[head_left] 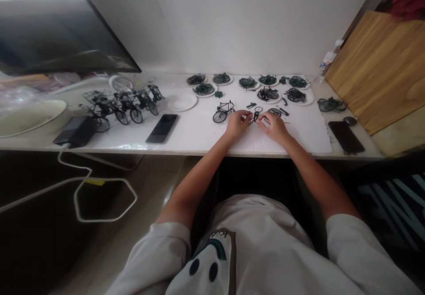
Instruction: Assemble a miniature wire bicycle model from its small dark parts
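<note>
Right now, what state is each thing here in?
Left hand: fingers bent, grip unclear
Right hand: fingers bent, grip unclear
Dark part: between both hands
Bicycle by left hand: one wheel showing
Bicycles far left: upright
Left phone: flat, screen dark
Right phone: flat, screen dark
Black box: cable attached
Plates beyond hands: holding parts

I'm in a pale baggy tee [272,246], short sleeves [355,237], cartoon print [202,281] on the left: dark oval eyes [213,271], teal curve [219,250], brown stripe [233,259].
</note>
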A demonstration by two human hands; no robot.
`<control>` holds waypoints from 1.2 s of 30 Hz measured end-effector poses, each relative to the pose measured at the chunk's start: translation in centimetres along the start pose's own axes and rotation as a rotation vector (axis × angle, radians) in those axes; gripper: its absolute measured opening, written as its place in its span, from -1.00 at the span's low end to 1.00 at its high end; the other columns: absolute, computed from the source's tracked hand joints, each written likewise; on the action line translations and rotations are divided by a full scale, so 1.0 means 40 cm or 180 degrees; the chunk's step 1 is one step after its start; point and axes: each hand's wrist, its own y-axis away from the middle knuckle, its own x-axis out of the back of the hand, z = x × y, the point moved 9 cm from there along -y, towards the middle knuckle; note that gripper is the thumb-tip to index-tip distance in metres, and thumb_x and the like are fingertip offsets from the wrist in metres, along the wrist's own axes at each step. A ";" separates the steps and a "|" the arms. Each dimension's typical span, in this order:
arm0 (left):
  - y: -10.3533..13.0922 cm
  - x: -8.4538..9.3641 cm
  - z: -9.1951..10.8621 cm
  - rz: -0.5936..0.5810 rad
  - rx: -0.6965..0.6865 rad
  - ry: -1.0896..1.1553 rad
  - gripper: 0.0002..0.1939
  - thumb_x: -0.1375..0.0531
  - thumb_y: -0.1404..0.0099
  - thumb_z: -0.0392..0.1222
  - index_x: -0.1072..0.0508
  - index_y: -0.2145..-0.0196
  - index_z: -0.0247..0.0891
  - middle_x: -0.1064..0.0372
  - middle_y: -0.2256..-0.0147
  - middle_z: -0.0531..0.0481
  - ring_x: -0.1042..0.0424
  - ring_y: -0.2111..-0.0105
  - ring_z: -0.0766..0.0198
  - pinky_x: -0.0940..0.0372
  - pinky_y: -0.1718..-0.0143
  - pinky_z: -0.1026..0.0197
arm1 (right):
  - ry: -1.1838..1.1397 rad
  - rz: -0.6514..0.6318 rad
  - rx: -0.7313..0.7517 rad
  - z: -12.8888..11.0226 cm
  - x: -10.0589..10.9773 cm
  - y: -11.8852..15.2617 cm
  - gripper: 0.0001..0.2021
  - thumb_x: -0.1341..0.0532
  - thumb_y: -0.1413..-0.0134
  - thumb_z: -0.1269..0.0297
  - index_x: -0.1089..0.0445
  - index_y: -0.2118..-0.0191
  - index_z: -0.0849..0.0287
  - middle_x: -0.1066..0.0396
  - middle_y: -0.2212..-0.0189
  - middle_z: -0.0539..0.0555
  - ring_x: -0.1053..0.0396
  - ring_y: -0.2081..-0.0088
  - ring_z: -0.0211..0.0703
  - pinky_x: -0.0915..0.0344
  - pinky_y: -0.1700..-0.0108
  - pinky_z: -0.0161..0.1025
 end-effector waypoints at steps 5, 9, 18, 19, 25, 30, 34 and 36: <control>-0.001 0.027 -0.001 0.0254 0.0055 -0.0083 -0.76 -0.26 -0.53 -0.05 -0.65 0.17 -0.23 -0.69 0.21 -0.08 -0.54 0.41 0.26 -0.37 0.31 0.24 | 0.0011 -0.0417 0.0122 -0.012 -0.026 0.008 -0.82 -0.35 -0.31 0.14 -0.64 0.09 0.07 -0.67 0.09 0.18 -0.60 0.09 0.08 -0.56 -0.01 0.00; 0.000 0.036 -0.001 0.0296 0.0175 0.0041 -0.76 -0.22 -0.56 -0.05 -0.61 0.16 -0.23 -0.69 0.21 -0.08 -0.53 0.47 0.31 -0.33 0.39 0.27 | -0.0036 -0.0497 0.0214 -0.005 -0.019 0.010 -0.83 -0.34 -0.27 0.24 -0.66 0.09 0.05 -0.69 0.07 0.13 -0.63 0.08 0.06 -0.58 -0.04 0.00; -0.003 0.033 -0.017 0.0304 0.0311 0.0432 -0.76 -0.21 -0.58 -0.06 -0.58 0.14 -0.25 -0.70 0.23 -0.09 -0.58 0.54 0.31 -0.36 0.42 0.29 | 0.0378 -0.0696 0.0360 0.014 -0.025 -0.001 -0.84 -0.33 -0.33 0.33 -0.71 0.14 0.01 -0.71 0.12 0.10 -0.61 0.07 0.08 -0.47 -0.03 -0.02; -0.003 0.032 -0.020 0.0302 0.0325 0.0438 -0.75 -0.22 -0.58 -0.04 -0.59 0.13 -0.25 -0.70 0.24 -0.10 -0.59 0.54 0.31 -0.36 0.43 0.29 | 0.0427 -0.0708 0.0374 0.013 -0.026 -0.002 -0.82 -0.31 -0.33 0.35 -0.71 0.14 0.00 -0.71 0.12 0.10 -0.61 0.07 0.08 -0.45 -0.03 -0.03; -0.006 0.019 -0.044 0.0251 0.0407 0.0555 -0.67 -0.23 -0.58 0.08 -0.60 0.09 -0.26 -0.70 0.28 -0.08 -0.58 0.56 0.34 -0.36 0.44 0.31 | 0.0578 -0.0727 0.0296 0.004 -0.024 0.000 -0.80 -0.30 -0.37 0.37 -0.70 0.13 -0.02 -0.69 0.13 0.09 -0.57 0.06 0.06 -0.38 0.04 -0.11; -0.012 -0.003 -0.063 0.0115 0.0521 0.0969 -0.64 -0.26 -0.55 0.12 -0.56 0.10 -0.28 -0.68 0.33 -0.08 -0.55 0.59 0.36 -0.34 0.47 0.32 | 0.0693 -0.0828 0.0288 -0.011 -0.029 0.000 -0.82 -0.29 -0.39 0.39 -0.67 0.11 0.01 -0.68 0.09 0.11 -0.58 0.05 0.08 -0.37 0.05 -0.12; -0.010 -0.007 -0.053 0.0077 0.0673 0.1432 -0.64 -0.35 -0.47 0.10 -0.54 0.14 -0.31 -0.66 0.35 -0.11 -0.54 0.58 0.36 -0.32 0.50 0.33 | 0.1017 -0.0974 0.0216 -0.018 -0.039 -0.002 -0.82 -0.27 -0.42 0.40 -0.64 0.04 0.09 -0.67 0.02 0.17 -0.58 0.00 0.10 -0.37 0.03 -0.13; -0.006 -0.008 -0.043 0.0032 0.0790 0.1601 -0.63 -0.42 -0.41 0.08 -0.54 0.15 -0.32 -0.66 0.34 -0.11 -0.55 0.55 0.36 -0.30 0.51 0.35 | 0.1177 -0.1029 0.0182 -0.020 -0.042 -0.002 -0.82 -0.26 -0.45 0.38 -0.63 0.01 0.13 -0.67 0.02 0.20 -0.58 -0.01 0.11 -0.36 0.04 -0.14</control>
